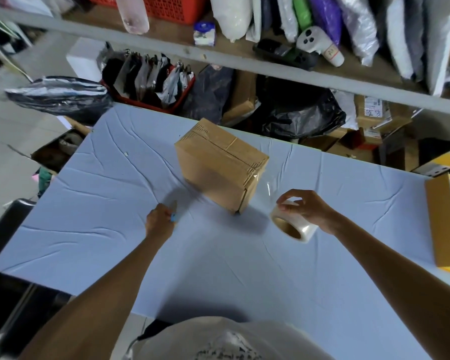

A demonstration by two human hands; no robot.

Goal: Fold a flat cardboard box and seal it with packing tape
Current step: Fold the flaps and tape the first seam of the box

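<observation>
Where taped, glossy brown cardboard box (pixel 218 167)

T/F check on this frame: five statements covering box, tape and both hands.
1. The cardboard box lies flat and unfolded. False: it is folded up and stands on the blue-covered table.
2. The right hand holds the tape roll. True.
3. A strip of clear tape runs from the roll to the box. True.
4. The left hand is empty. False: its fingers grip a small blue tool, possibly a cutter.
5. The tape roll sits on top of the box. False: it is held beside the box, to its right.
</observation>
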